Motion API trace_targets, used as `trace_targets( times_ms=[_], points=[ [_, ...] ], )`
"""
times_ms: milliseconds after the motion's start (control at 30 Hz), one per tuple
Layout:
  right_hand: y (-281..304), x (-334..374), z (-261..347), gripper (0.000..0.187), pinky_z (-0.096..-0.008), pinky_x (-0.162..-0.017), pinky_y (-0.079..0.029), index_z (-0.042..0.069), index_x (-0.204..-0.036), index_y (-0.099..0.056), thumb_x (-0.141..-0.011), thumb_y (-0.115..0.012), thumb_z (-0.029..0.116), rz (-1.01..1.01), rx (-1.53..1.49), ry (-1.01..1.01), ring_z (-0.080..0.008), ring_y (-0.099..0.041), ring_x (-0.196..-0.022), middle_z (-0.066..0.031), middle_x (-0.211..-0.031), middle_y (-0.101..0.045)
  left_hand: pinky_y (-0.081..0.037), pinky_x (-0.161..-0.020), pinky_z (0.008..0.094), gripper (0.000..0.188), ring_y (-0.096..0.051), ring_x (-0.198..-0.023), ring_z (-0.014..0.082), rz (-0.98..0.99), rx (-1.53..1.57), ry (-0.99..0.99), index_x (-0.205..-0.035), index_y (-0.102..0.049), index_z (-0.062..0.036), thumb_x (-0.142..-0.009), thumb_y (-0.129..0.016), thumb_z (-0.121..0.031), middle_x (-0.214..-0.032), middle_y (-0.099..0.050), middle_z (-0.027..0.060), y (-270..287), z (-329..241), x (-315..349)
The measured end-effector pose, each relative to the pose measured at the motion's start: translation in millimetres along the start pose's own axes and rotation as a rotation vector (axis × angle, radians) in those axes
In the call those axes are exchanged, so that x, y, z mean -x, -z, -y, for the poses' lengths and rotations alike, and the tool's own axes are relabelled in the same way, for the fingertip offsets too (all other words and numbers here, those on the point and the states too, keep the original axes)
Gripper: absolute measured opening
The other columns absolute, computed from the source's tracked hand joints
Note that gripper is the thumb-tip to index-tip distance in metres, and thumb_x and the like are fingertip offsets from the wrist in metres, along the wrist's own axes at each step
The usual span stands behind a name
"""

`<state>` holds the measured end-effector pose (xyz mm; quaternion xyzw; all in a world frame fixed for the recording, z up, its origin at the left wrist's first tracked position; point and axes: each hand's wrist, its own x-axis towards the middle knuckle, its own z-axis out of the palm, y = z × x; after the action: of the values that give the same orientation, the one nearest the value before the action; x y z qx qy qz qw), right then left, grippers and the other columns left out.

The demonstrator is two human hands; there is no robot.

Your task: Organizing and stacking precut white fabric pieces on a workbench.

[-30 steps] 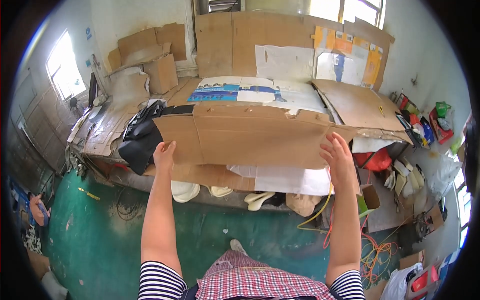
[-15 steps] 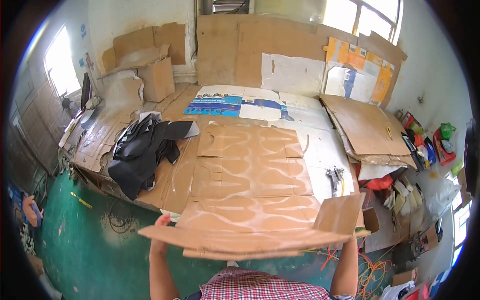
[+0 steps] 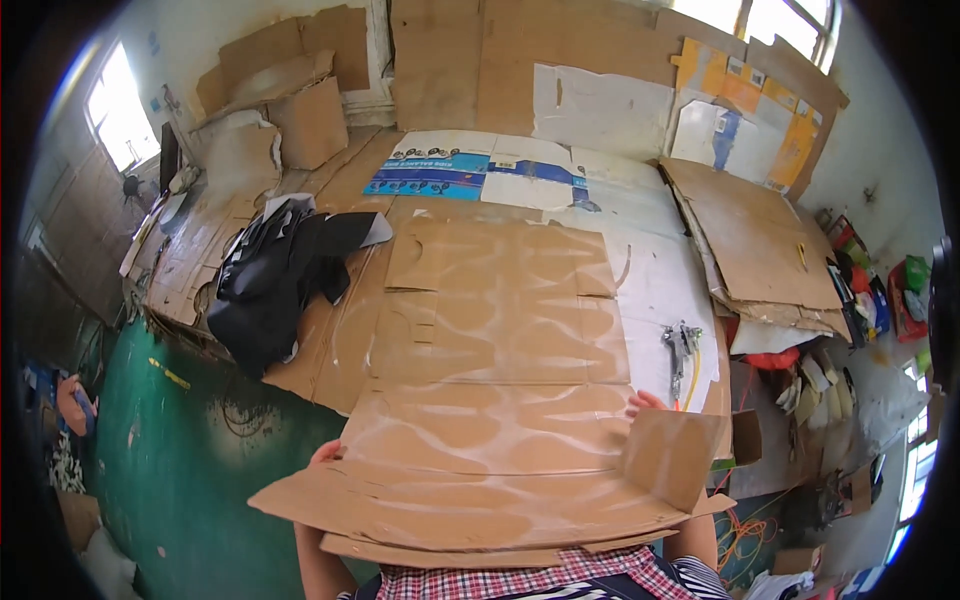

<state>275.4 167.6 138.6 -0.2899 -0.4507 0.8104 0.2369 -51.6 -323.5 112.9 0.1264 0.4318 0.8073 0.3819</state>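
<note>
A large brown cardboard sheet [image 3: 500, 425], marked with pale wavy spray outlines, lies over the front of the table and reaches back to my checked clothing. At its left edge, my left hand [image 3: 327, 453] is closed on the board, fingertips showing on top and the rest hidden. My right hand [image 3: 646, 402] shows only its fingers, just behind an upright cardboard flap [image 3: 672, 458]; they curl at the board's right edge, palm hidden. Both forearms pass beneath the board's near part. A metal spray gun [image 3: 680, 355] rests beyond my right hand on white board.
Black cut fabric pieces [image 3: 290, 275] are heaped on the table's left. Stacked cardboard sheets [image 3: 750, 230] stand at right. Cardboard panels [image 3: 570, 75] line the back wall. An orange hose [image 3: 745, 535] lies coiled on the floor at right; a yellow-handled tool [image 3: 170, 373] lies on the green floor.
The cardboard's near part has come closer to my body and now shows its upper face more fully. My right hand has shifted forward along the edge to behind the flap. The view has tilted down.
</note>
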Motion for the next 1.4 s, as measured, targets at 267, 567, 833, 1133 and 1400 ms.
trace_targets(
  times_ms=[267,567,833,1133,1400],
  points=[
    [-28.6,20.7,43.8,0.041,-0.0336,-0.087,-0.048,0.007,-0.117,-0.054,-0.085,-0.055,0.033,0.073,0.234,-0.265,-0.0216,-0.059,-0.096,-0.0101,-0.108,-0.06,-0.042,-0.093,0.0326,0.046,-0.049,-0.109,0.0192,-0.186,0.031,-0.315,-0.125,-0.043,-0.0056,-0.087,-0.052,-0.03,-0.116,-0.052,0.01,-5.9,19.2,-35.2],
    [90.1,71.1,61.7,0.039,-0.0338,-0.086,-0.046,0.005,-0.112,-0.055,-0.081,-0.059,0.028,0.216,0.729,0.008,-0.021,-0.057,-0.097,-0.0118,-0.106,-0.059,-0.044,-0.086,0.0297,0.039,-0.052,-0.101,0.0157,-0.331,-0.221,-0.364,-0.118,-0.048,-0.0067,-0.087,-0.055,-0.027,-0.109,-0.054,0.0075,20.6,22.7,-71.8],
    [-65.2,-12.7,118.8,0.029,-0.0271,-0.073,-0.044,0.0,-0.099,-0.057,-0.077,-0.064,0.018,0.26,0.983,0.362,-0.0135,-0.056,-0.082,-0.006,-0.087,-0.059,-0.045,-0.081,0.0272,0.032,-0.054,-0.094,0.0125,-0.476,-0.378,-0.414,-0.112,-0.052,-0.0076,-0.086,-0.058,-0.025,-0.102,-0.056,0.0053,57.3,-20.6,-172.2],
    [-90.8,-112.8,110.9,0.031,-0.0214,-0.062,-0.042,-0.002,-0.102,-0.06,-0.078,-0.065,0.017,-0.303,0.985,0.365,-0.007,-0.052,-0.068,-0.0007,-0.076,-0.06,-0.031,-0.056,0.0188,0.021,-0.042,-0.063,0.0025,-0.571,-0.599,-0.197,-0.075,-0.058,-0.0094,-0.077,-0.072,-0.024,-0.069,-0.051,-0.0065,-34.8,-64.7,-256.5],
    [-88.5,-148.5,133.4,0.038,-0.0248,-0.065,-0.045,-0.001,-0.11,-0.057,-0.082,-0.062,0.025,-0.169,0.802,0.233,-0.0104,-0.055,-0.073,-0.0053,-0.085,-0.064,-0.036,-0.059,0.0212,0.017,-0.048,-0.066,0.0044,-0.55,-0.679,-0.136,-0.082,-0.06,-0.0084,-0.08,-0.069,-0.023,-0.071,-0.054,-0.0055,-28.1,-60.2,-293.0]
  ],
)
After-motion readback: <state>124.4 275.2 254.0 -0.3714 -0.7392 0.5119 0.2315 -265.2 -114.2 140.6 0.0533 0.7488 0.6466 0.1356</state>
